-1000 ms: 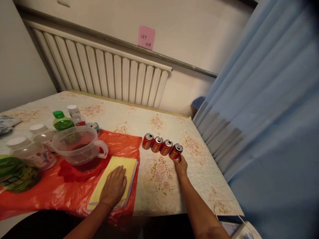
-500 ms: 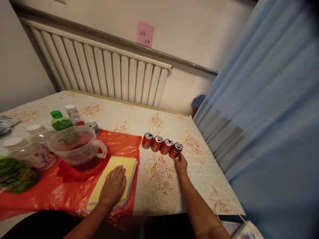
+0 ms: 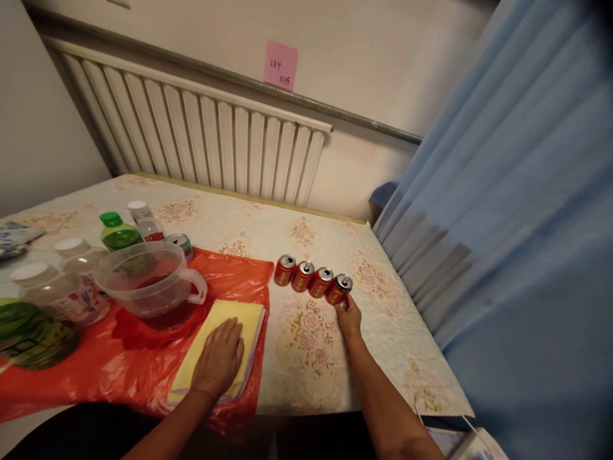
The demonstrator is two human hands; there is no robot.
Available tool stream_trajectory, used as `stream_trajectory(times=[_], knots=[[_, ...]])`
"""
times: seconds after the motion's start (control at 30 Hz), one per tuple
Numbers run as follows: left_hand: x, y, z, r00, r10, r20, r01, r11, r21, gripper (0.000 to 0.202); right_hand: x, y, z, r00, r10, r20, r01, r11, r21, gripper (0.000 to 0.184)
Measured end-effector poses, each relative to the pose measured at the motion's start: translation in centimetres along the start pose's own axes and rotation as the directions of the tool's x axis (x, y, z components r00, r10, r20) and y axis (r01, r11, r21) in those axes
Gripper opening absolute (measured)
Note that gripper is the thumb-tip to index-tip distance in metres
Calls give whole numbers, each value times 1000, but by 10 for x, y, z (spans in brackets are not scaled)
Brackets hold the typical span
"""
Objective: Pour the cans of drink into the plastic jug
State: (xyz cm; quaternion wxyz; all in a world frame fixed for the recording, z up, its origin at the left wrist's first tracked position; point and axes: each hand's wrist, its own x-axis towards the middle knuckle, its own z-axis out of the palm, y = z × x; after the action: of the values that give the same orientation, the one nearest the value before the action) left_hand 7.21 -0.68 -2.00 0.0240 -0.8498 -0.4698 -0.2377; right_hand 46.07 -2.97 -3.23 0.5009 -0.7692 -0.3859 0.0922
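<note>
Several opened red drink cans stand upright in a slanting row on the floral tablecloth (image 3: 306, 377). At the row's right end, my right hand (image 3: 349, 317) grips the lower part of the nearest can (image 3: 338, 291) between thumb and fingers; the far side of that grip is hidden. The leftmost can (image 3: 285, 271) stands by the edge of the red plastic sheet (image 3: 239, 259). My left hand (image 3: 220, 353) lies flat, palm down, on a folded yellow cloth (image 3: 242, 310), which rests on the sheet.
Left of the cloth stands a clear plastic measuring jug (image 3: 138, 291) with dark liquid. Around it are white-capped bottles (image 3: 57, 294), a green-capped bottle (image 3: 119, 233) and a small can (image 3: 181, 246). A blue curtain (image 3: 517, 223) hangs along the right; a radiator (image 3: 205, 128) is behind.
Both hands keep their places on the can and the cloth. The whole view has shifted very slightly; nothing else has visibly moved.
</note>
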Motion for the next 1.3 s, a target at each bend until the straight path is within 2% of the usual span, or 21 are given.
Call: stream_trajectory(times=[0.27,0.4,0.57,0.7,0.83,0.97,1.17,1.3], knots=[[0,0,-1,1000,8,18,-8,1000,30,37,0,2,1,1000,-19,4,19,1000,23,62],[0,0,-1,1000,15,4,-15,1000,19,36,-4,5,1,1000,12,-29,-11,1000,24,65],[-4,1,-2,1000,-17,0,17,1000,-11,35,-26,6,-3,990,88,-106,-91,996,-18,68],[-9,4,-3,998,-65,27,68,992,-108,36,-53,-2,-8,987,106,-117,-113,992,-49,66],[-14,6,-6,995,-97,24,100,989,-111,36,-78,-10,-13,989,112,-97,-120,989,-88,57],[-17,6,-10,993,-113,26,116,982,-148,35,-105,-14,-10,993,106,-58,-116,968,-221,51],[-18,3,-15,992,-118,53,127,962,-241,35,-135,-22,1,998,3,62,17,949,-316,45],[-27,-6,-30,992,-111,61,124,943,-307,35,-139,-25,1,995,-26,96,58,935,-350,43]])
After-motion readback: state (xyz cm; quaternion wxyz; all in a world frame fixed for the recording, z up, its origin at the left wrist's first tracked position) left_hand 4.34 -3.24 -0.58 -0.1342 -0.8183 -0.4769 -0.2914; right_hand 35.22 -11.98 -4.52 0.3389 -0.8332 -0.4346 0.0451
